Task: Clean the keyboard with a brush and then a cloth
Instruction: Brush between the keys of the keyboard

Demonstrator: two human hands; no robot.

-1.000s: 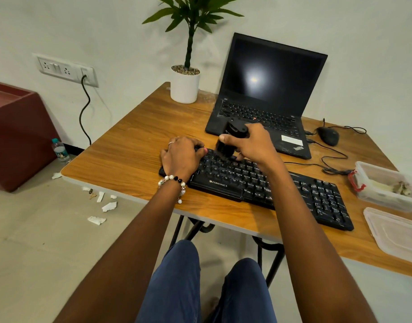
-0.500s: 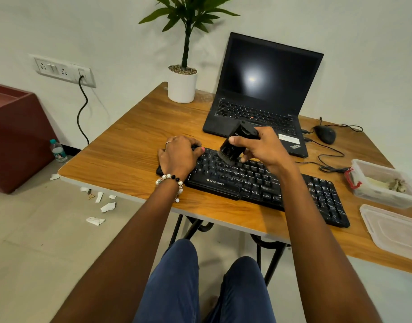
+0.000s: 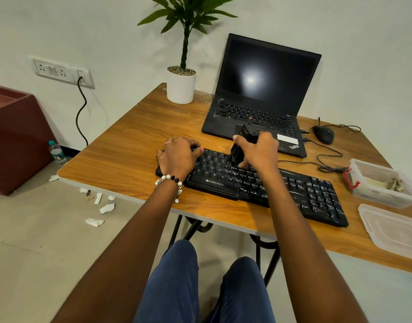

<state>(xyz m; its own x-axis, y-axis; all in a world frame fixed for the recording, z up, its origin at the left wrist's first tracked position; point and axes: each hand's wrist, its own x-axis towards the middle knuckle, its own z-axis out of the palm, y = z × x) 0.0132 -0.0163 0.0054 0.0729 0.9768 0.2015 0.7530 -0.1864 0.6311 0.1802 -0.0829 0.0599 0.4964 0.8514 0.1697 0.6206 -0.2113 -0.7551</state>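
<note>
The black keyboard (image 3: 254,183) is lying slanted on the wooden table (image 3: 121,157), near its front edge. The right hand (image 3: 258,152) is gripping a black brush (image 3: 241,145) with curled fingers and thumb, and the brush is standing with its lower end on the keys in the left half of the keyboard. The left hand (image 3: 177,156) is resting on the left end of the keyboard, fingers curled over its far edge. Behind the keyboard an open laptop (image 3: 261,99) is standing, a potted plant (image 3: 181,85) to its left.
</note>
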